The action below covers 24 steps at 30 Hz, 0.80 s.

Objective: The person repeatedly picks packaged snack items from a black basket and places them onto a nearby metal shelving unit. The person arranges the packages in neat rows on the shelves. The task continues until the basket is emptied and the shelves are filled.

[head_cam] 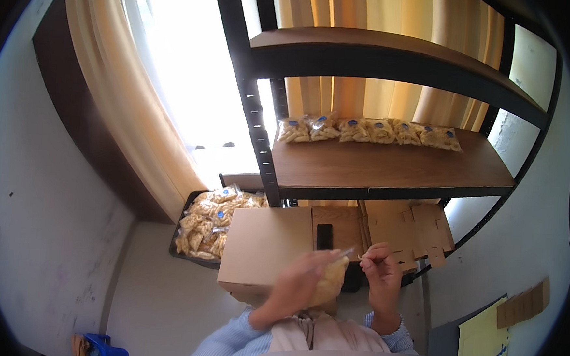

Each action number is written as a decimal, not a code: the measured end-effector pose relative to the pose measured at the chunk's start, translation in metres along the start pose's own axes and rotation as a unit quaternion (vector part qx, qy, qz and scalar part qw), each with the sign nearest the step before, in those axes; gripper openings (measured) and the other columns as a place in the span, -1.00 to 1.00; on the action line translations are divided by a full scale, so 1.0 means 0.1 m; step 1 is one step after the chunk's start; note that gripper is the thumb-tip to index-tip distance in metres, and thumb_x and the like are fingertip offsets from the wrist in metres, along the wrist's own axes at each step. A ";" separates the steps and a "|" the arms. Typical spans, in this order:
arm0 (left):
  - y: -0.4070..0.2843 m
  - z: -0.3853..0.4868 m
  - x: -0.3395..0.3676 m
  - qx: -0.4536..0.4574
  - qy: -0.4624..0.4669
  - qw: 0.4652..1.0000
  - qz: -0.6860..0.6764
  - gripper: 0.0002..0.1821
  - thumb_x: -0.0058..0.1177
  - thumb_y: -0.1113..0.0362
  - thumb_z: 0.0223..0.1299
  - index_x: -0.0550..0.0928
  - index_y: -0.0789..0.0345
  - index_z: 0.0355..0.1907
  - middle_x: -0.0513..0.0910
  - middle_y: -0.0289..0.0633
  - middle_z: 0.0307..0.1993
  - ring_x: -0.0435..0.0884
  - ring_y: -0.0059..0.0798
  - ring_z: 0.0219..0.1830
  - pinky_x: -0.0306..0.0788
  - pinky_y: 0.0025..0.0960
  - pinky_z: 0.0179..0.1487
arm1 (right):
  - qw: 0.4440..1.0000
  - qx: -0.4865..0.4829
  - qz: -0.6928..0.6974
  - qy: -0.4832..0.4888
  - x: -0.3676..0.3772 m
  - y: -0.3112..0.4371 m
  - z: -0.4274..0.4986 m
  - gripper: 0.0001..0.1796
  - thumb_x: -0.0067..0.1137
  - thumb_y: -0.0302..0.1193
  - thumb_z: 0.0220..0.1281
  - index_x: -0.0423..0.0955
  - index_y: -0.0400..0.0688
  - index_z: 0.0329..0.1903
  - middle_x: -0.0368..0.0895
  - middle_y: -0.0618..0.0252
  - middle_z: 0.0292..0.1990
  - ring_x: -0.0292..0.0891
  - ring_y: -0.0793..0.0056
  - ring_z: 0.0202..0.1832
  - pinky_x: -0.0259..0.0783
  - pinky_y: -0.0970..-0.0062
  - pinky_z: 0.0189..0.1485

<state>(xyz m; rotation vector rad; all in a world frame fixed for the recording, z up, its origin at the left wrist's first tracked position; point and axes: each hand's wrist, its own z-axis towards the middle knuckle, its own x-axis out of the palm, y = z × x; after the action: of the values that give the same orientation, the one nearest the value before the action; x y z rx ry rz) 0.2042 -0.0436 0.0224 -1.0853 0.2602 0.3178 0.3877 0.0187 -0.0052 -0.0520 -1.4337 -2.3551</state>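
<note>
My left hand (301,277) grips a clear plastic bag of pale yellow snacks (331,283) in front of my chest, its top edge sticking up past the fingers. Motion blurs that hand. To its right, apart from the bag, my right hand (382,272) is raised with thumb and fingertips pinched together. A tiny pale piece (360,257) shows at those fingertips; what it is cannot be made out. Just beyond my left hand stands a closed cardboard box (266,245). Similar bags (204,217), some with blue round labels, fill a black crate (176,255) left of the box.
A black metal rack with wooden shelves (393,170) rises ahead, holding a row of snack bags (354,131). On the lower wooden surface lie a black phone-like object (325,236) and flattened cardboard (404,229). A blue plastic container (105,348) is at the lower left.
</note>
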 end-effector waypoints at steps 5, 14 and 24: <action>0.01 0.04 -0.06 0.012 -0.047 0.998 -0.037 -0.50 -0.12 0.48 0.28 0.44 0.31 0.30 0.51 -0.03 0.16 0.52 -0.21 0.15 0.40 -0.30 0.21 | 0.992 0.057 0.042 0.101 0.07 0.04 -0.10 -0.94 0.05 -0.56 0.38 0.38 -0.21 -0.15 0.47 0.15 0.06 0.48 0.51 -0.01 0.40 0.56 0.06; -0.04 0.00 -0.13 -0.115 -0.027 0.974 -0.195 -0.31 0.19 0.12 0.21 0.36 0.42 0.33 0.29 -0.02 0.35 0.25 -0.29 0.37 0.32 -0.27 0.28 | 0.947 0.178 0.213 0.160 0.13 0.07 -0.13 -0.88 -0.11 -0.40 0.52 0.28 -0.16 -0.04 0.46 0.16 0.13 0.40 0.53 0.14 0.33 0.52 0.18; 0.09 -0.08 -0.42 -0.115 -0.075 0.947 -0.290 -0.84 0.19 0.50 0.13 0.57 0.38 -0.22 0.52 -0.03 0.17 0.55 -0.37 0.16 0.48 -0.35 0.15 | 0.983 0.144 0.088 0.077 0.37 -0.12 -0.10 -0.96 0.01 -0.52 0.41 0.40 -0.17 -0.14 0.51 0.31 -0.11 0.42 0.61 -0.05 0.36 0.57 0.05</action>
<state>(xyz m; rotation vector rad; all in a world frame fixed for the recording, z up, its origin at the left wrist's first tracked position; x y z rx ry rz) 0.1614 -0.0527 0.0270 -1.3073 -0.2414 -0.1025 0.3506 0.0036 -0.0122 0.0751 -1.6051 -1.9479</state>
